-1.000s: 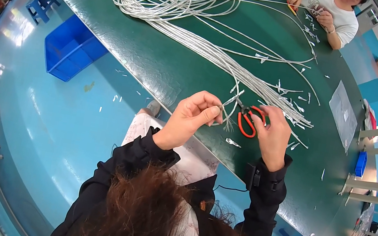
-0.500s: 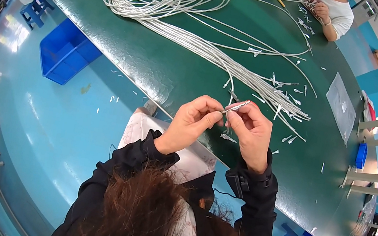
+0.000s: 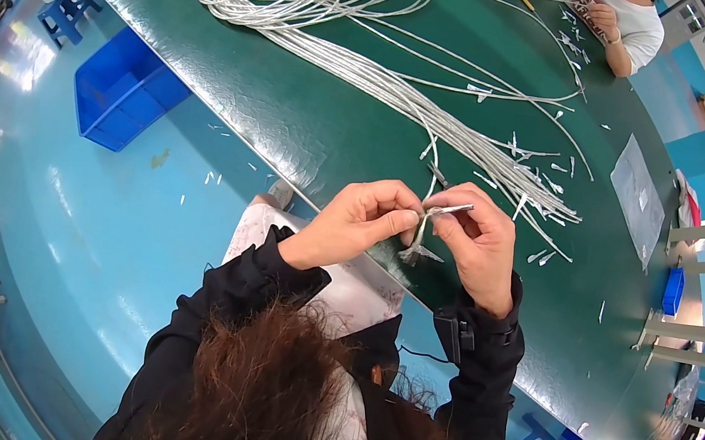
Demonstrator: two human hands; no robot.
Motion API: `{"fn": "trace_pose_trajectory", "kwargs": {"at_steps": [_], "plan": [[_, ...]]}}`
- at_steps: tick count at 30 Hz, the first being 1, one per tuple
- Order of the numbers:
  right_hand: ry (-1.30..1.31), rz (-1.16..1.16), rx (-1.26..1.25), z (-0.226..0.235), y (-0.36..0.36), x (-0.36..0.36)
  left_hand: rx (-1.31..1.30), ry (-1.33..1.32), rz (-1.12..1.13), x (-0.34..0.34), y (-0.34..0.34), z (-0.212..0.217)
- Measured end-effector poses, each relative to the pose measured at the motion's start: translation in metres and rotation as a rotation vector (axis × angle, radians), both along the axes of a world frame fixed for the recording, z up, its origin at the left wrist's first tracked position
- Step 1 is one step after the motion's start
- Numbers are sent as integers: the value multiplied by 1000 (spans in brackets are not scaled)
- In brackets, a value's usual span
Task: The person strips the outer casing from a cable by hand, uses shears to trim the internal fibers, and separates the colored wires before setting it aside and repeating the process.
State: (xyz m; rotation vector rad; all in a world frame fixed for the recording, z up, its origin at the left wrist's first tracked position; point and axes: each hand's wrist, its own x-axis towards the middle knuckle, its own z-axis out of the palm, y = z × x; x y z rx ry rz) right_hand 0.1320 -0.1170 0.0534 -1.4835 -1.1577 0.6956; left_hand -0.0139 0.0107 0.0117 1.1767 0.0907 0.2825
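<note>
1. While the head view showed both hands meeting at a cable end (image 3: 416, 248), the left hand (image 3: 362, 222) pinched it between thumb and fingers, on the near side of the cable bundle (image 3: 330, 54).
2. The right hand (image 3: 478, 247) pinched it from the other side; a dark tool tip (image 3: 438, 176) showed between that hand and the bundle, its grip hidden.
3. Good handling called, I judged, for a firm left pinch and light right fingertips, sparing any fine strands.
4. The cable end looked silvery, its loose wrapping flaring away from the bundle; a thin stub (image 3: 460, 208) jutted rightward.
</note>
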Motion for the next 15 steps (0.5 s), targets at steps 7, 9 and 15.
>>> {"fn": "trace_pose_trajectory", "kwargs": {"at_steps": [7, 9, 15], "plan": [[134, -59, -100, 13, -2, -5, 195, -10, 299, 6, -12, -7], [113, -52, -100, 13, -3, -5, 211, 13, 267, 5, -11, -5], [-232, 156, -14, 16, -5, 8, -349, 34, -106, -1, -3, -13]]}}
